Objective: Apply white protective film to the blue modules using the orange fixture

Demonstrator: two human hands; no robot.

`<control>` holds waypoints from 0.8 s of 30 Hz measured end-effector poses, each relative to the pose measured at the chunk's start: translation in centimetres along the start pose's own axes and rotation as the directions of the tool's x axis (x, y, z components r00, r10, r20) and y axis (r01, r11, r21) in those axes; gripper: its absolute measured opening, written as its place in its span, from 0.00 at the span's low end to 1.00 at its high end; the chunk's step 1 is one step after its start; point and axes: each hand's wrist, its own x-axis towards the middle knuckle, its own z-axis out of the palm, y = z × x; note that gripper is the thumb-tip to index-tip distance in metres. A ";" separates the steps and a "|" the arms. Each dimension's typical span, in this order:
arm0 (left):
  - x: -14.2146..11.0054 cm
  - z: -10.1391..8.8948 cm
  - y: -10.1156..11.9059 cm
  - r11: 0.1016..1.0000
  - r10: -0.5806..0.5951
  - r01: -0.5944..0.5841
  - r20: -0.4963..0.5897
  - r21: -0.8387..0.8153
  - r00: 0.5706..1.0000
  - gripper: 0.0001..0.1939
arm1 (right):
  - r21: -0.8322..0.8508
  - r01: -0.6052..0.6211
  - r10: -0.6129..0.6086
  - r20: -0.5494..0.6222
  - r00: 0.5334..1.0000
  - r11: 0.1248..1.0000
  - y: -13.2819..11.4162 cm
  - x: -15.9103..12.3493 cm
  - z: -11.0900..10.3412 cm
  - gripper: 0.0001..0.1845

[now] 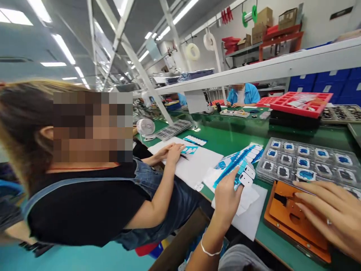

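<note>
My left hand (226, 197) pinches a strip of blue film carrying white rounded die-cut stickers (246, 174). More blue-and-white sticker sheets (229, 160) lie just beyond it. Under that hand, white paper sheets (251, 210) spread over the green bench. My right hand (329, 210) rests with its fingers stretched out over an orange fixture block (293, 222), which has a slot and a black piece on its near left part. The palm side of this hand is hidden.
Behind the fixture stands a clear tray (307, 160) of small square parts with blue or dark faces. A red compartment tray (301, 103) sits on a black stack further back. At left, a co-worker (84, 195) handles similar sheets, near a small white fan (146, 127).
</note>
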 end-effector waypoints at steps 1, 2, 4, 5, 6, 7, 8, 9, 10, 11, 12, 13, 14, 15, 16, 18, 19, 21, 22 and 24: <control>-0.4 0.0 0.4 0.999 0.026 -0.027 -0.010 -0.039 1.000 0.30 | -0.015 0.027 -0.026 0.047 0.999 1.000 -0.8 0.1 0.1 0.12; -0.9 0.0 0.8 0.995 0.056 -0.057 -0.012 -0.078 0.998 0.30 | -0.017 0.054 -0.053 0.079 0.995 0.998 -1.5 0.3 0.2 0.12; -1.7 0.1 1.8 0.980 0.132 -0.130 -0.003 -0.152 0.991 0.30 | 0.006 0.080 -0.080 0.088 0.993 0.997 -2.7 0.5 0.3 0.12; -2.2 0.1 2.4 0.967 0.179 -0.176 0.001 -0.185 0.984 0.30 | 0.025 0.081 -0.083 0.090 0.992 0.996 -3.2 0.5 0.4 0.12; -2.5 0.1 2.9 0.950 0.232 -0.227 0.001 -0.213 0.973 0.30 | 0.044 0.081 -0.085 0.100 0.991 0.996 -3.5 0.5 0.5 0.13; -2.9 0.1 3.3 0.931 0.288 -0.281 -0.005 -0.234 0.958 0.30 | 0.060 0.077 -0.083 0.110 0.990 0.995 -3.7 0.5 0.6 0.13; -3.1 0.1 3.7 0.908 0.344 -0.337 -0.016 -0.247 0.939 0.30 | 0.076 0.070 -0.078 0.113 0.991 0.995 -3.9 0.5 0.7 0.14; -3.4 0.2 4.1 0.883 0.400 -0.394 -0.030 -0.254 0.916 0.31 | 0.089 0.061 -0.070 0.107 0.992 0.994 -3.9 0.4 0.8 0.16; -3.5 0.3 4.4 0.857 0.453 -0.449 -0.046 -0.254 0.890 0.31 | 0.098 0.052 -0.061 0.091 0.994 0.994 -3.9 0.4 0.9 0.16; -3.6 0.4 4.6 0.830 0.500 -0.498 -0.058 -0.250 0.864 0.31 | 0.104 0.047 -0.054 0.066 0.996 0.993 -3.9 0.4 0.9 0.17; -3.7 0.6 4.8 0.806 0.541 -0.539 -0.066 -0.244 0.839 0.31 | 0.105 0.046 -0.050 0.035 0.998 0.993 -3.8 0.4 0.9 0.16; -3.7 0.8 4.9 0.785 0.573 -0.572 -0.072 -0.238 0.816 0.31 | 0.099 0.053 -0.053 0.001 0.999 0.994 -3.7 0.4 0.9 0.16; -3.6 0.9 5.1 0.768 0.597 -0.596 -0.074 -0.233 0.799 0.31 | 0.086 0.071 -0.069 -0.030 0.997 0.994 -3.5 0.5 0.9 0.15; -3.6 1.1 5.1 0.757 0.613 -0.612 -0.076 -0.230 0.786 0.31 | 0.067 0.100 -0.097 -0.055 0.994 0.993 -3.4 0.6 0.8 0.14; -3.6 1.2 5.2 0.748 0.623 -0.622 -0.079 -0.229 0.778 0.31 | 0.043 0.139 -0.135 -0.073 0.988 0.989 -3.2 0.7 0.8 0.13; -3.5 1.4 5.2 0.742 0.629 -0.629 -0.085 -0.230 0.773 0.31 | 0.001 0.214 -0.213 -0.091 0.973 0.977 -2.9 0.9 0.7 0.10; -3.5 1.5 5.1 0.742 0.629 -0.629 -0.084 -0.231 0.773 0.31 | -0.010 0.243 -0.243 -0.097 0.965 0.970 -2.7 1.0 0.6 0.09; -3.5 1.5 5.0 0.741 0.631 -0.630 -0.082 -0.231 0.772 0.31 | -0.022 0.280 -0.280 -0.117 0.953 0.960 -2.6 1.1 0.4 0.08; -3.5 1.6 4.9 0.742 0.630 -0.630 -0.083 -0.231 0.772 0.31 | -0.029 0.287 -0.288 -0.136 0.948 0.957 -2.5 1.2 0.3 0.07; -3.6 1.6 4.7 0.747 0.625 -0.625 -0.083 -0.227 0.777 0.31 | -0.052 0.294 -0.299 -0.171 0.939 0.954 -2.5 1.3 0.1 0.06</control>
